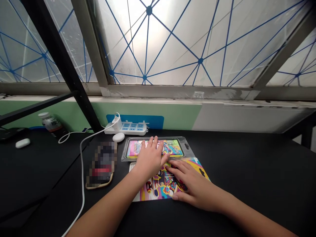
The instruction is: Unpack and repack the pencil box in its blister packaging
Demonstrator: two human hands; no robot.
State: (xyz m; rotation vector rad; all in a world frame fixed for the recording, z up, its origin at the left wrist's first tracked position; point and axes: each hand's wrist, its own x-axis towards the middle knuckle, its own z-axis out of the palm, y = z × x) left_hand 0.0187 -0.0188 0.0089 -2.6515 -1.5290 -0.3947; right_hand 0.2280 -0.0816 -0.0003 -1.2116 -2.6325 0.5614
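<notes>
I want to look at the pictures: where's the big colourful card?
In the head view, the colourful card lies at lower centre on the black table, under the right hand, nearer than the clear plastic case.

1. Far tray (pixel 189 152): clear, glossy, stiff-looking plastic.
2. Near printed card (pixel 165 184): smooth paper or cardboard.
3. Bench (pixel 251 168): smooth, matt black top.
4. Power strip (pixel 133 129), far left: smooth white plastic.
5. White cable (pixel 82 171): smooth plastic sheath.
6. Far window pane (pixel 172 42): cloudy, frosted-looking.
7. Window frame (pixel 90 44): dull grey metal.
</notes>
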